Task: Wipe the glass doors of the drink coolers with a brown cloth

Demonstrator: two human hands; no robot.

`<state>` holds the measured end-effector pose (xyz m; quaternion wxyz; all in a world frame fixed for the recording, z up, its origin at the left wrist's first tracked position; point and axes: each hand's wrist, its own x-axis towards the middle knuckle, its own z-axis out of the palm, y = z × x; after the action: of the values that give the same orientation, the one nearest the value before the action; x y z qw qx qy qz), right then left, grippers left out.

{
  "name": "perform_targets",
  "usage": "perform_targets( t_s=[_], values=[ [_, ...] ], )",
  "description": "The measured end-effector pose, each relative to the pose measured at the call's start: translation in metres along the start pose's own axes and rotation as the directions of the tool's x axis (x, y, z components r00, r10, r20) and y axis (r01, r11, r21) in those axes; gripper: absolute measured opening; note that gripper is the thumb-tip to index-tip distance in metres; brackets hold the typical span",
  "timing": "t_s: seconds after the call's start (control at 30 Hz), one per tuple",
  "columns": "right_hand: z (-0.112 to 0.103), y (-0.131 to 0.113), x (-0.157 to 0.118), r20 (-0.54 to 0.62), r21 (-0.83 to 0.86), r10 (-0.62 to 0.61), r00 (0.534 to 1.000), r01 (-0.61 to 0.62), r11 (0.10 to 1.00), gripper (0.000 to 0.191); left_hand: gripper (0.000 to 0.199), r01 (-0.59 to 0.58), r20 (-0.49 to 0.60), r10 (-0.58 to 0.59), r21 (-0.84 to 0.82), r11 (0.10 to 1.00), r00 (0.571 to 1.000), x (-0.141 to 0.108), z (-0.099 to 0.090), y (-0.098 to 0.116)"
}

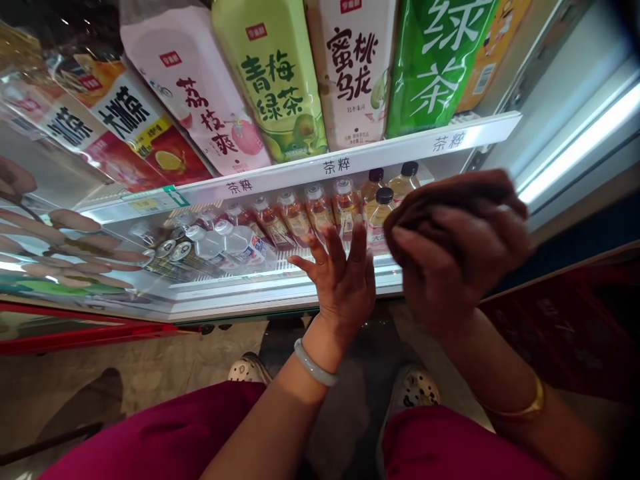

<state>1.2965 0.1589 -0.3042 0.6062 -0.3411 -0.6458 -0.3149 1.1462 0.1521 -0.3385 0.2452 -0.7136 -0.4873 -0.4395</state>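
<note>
My left hand [343, 277] is spread in front of the lower shelf, its fingers apart and holding nothing. Behind its fingertips stand several small bottles [305, 215] with clear caps. To the right, my right hand [450, 267] grips a bunched dark brown cloth [453, 193], somewhat blurred. The cloth hides part of the fridge's right side and sits close to some dark-capped bottles [384, 197]. A white shelf edge [300, 172] with printed labels runs above both hands.
Large drink cartons and bottles [280, 87] line the upper shelf. Clear water bottles [243, 243] stand lower left. A bright light strip [585, 143] runs along the right wall. Below are the fridge's bottom ledge [280, 297], the floor and my shoes [414, 387].
</note>
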Motion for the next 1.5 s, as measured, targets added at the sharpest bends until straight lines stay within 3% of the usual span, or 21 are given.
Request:
perform_targets(
  t_s=[0.1,0.17,0.23,0.4,0.5,0.63,0.73,0.87,0.97,1.03,1.1,1.2,1.27,1.37,1.43,1.5],
  values=[
    [0.002,-0.008,-0.030,0.106,0.040,-0.102,0.989,0.099,0.994,0.032,0.080,-0.029,-0.019,0.029,-0.007,1.000,0.999,-0.001,-0.003,-0.008],
    [-0.005,-0.003,-0.053,0.202,0.007,-0.150,0.968,0.152,0.988,0.029,0.079,-0.031,-0.034,0.031,0.008,0.999,0.999,-0.004,-0.002,-0.009],
    [-0.013,0.005,-0.060,0.223,-0.011,-0.144,0.964,0.150,0.989,0.028,0.080,-0.020,-0.052,0.022,0.028,0.999,0.998,-0.007,-0.001,-0.008],
    [-0.006,0.008,-0.004,0.001,-0.009,0.002,1.000,-0.002,1.000,0.033,0.079,-0.005,-0.050,0.007,0.059,0.998,0.999,-0.010,-0.001,-0.008],
    [0.007,-0.010,0.005,0.020,0.032,-0.006,1.000,0.005,0.999,0.031,0.079,0.000,-0.040,0.003,0.071,0.998,0.999,-0.008,-0.007,-0.015],
    [0.007,-0.023,-0.046,0.200,0.046,-0.154,0.968,0.148,0.988,0.033,0.079,-0.026,-0.039,0.028,0.062,0.998,0.999,-0.008,-0.013,-0.027],
    [-0.001,-0.015,-0.069,0.209,0.030,-0.148,0.967,0.145,0.989,0.032,0.082,0.001,-0.039,0.001,0.049,0.999,0.999,-0.012,-0.016,-0.033],
    [0.006,-0.014,-0.030,0.033,0.041,-0.026,0.999,0.025,0.999,0.036,0.087,0.040,0.001,-0.040,0.039,0.998,0.999,-0.017,-0.023,-0.040],
    [0.023,-0.033,-0.001,-0.031,0.059,-0.025,0.999,0.027,0.998,0.037,0.084,0.045,-0.003,-0.045,0.050,0.998,0.999,-0.016,-0.031,-0.048],
    [0.030,-0.050,-0.006,0.059,0.068,-0.079,0.995,0.075,0.995,0.033,0.082,0.041,-0.015,-0.040,0.069,0.997,0.999,-0.015,-0.036,-0.055],
    [0.031,-0.059,-0.028,0.170,0.090,-0.166,0.971,0.153,0.984,0.030,0.080,0.016,-0.028,-0.014,0.087,0.996,1.000,-0.015,-0.039,-0.063],
    [0.024,-0.056,-0.059,0.257,0.132,-0.264,0.930,0.237,0.962,0.029,0.078,0.005,-0.047,-0.001,0.102,0.995,0.999,-0.020,-0.041,-0.072],
    [0.022,-0.047,-0.061,0.216,0.157,-0.273,0.937,0.243,0.957,0.030,0.079,0.024,-0.059,-0.018,0.104,0.994,0.998,-0.023,-0.041,-0.074],
    [0.030,-0.044,-0.033,0.044,0.127,-0.194,0.980,0.187,0.974,0.036,0.082,0.043,-0.047,-0.038,0.112,0.993,0.998,-0.025,-0.041,-0.074],
    [0.041,-0.053,-0.013,-0.024,0.117,-0.127,0.992,0.129,0.985,0.033,0.082,0.045,-0.026,-0.042,0.126,0.991,0.999,-0.025,-0.043,-0.074],
    [0.051,-0.066,-0.007,-0.019,0.144,-0.088,0.996,0.090,0.986,0.029,0.079,0.029,-0.026,-0.026,0.131,0.991,0.999,-0.025,-0.044,-0.076]
  ],
)
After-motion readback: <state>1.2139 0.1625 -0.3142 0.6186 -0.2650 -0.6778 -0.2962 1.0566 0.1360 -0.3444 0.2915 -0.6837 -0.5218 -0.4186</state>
